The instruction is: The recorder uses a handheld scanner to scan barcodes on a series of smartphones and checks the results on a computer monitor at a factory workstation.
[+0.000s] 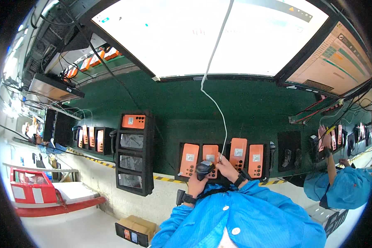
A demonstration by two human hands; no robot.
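Observation:
My left hand (195, 187) is closed around a black handheld barcode scanner (205, 168), its head over the lower part of an orange phone (210, 152). My right hand (227, 168) pinches the end of a white cable (215, 101) beside that phone; the plug is hidden by the fingers. The phone lies back side up in a black foam tray (180, 149), in a row with several like it: one orange phone (189, 160) to the left, another (238, 153) and one more (256, 160) to the right. All bear white labels and dark round lenses.
A large lit monitor (211, 41) and a side monitor (332, 60) stand behind. To the left is a black tray (146, 165) with an orange phone and bagged items. A co-worker in blue (339, 186) reaches toward phones at right. Striped tape (168, 179) marks the bench edge.

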